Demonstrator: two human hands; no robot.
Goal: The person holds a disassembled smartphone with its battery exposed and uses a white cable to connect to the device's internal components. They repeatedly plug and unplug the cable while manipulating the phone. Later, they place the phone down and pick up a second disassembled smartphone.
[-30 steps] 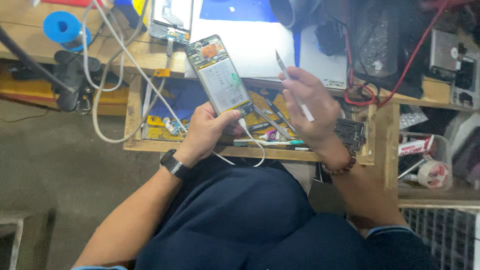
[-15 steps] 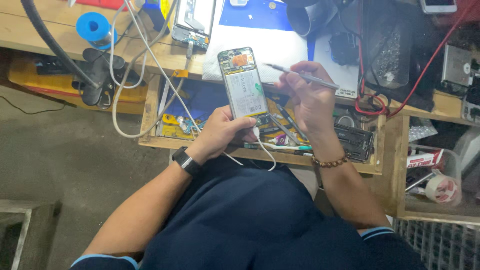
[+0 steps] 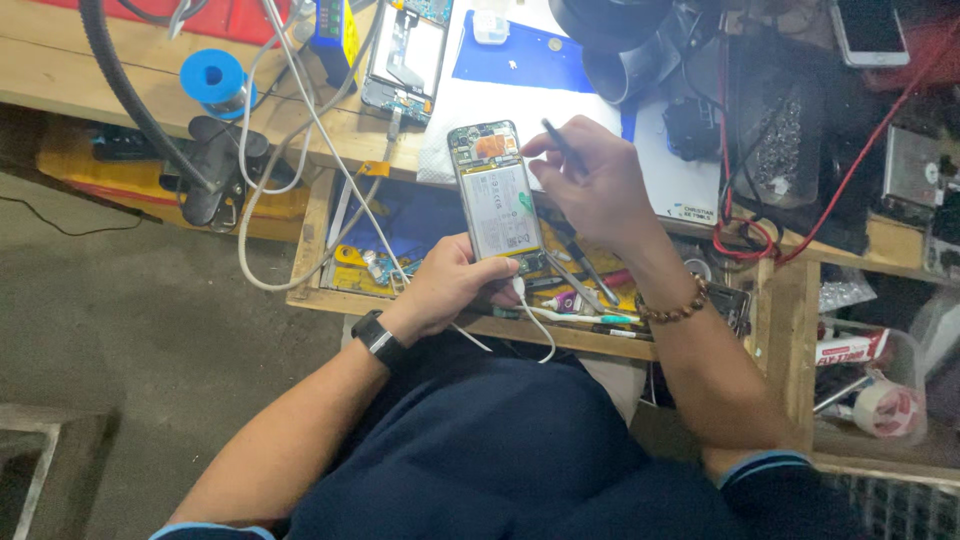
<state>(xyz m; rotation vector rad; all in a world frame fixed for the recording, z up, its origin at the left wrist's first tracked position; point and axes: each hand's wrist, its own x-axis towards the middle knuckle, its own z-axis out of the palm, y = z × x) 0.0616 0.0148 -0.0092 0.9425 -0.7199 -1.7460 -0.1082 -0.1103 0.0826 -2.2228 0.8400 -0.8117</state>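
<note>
My left hand (image 3: 447,285) holds an opened smartphone (image 3: 496,192) by its lower end, back cover off, with the white battery and an orange patch near the top exposed. A white cable (image 3: 534,322) hangs from the phone's bottom. My right hand (image 3: 590,180) grips a thin dark metal tool (image 3: 561,145), its tip raised just right of the phone's top edge. I wear a black watch on the left wrist and a bead bracelet on the right.
An open wooden drawer (image 3: 318,225) below the phone holds several small tools and tubes. On the bench lie a white mat (image 3: 560,110), another opened phone (image 3: 405,55), a blue solder spool (image 3: 212,77), cables and a black lamp (image 3: 610,20). Tape rolls (image 3: 890,410) sit lower right.
My right hand turned the tool from lying across toward the phone to pointing up by the phone's top right corner. The phone stayed in my left hand.
</note>
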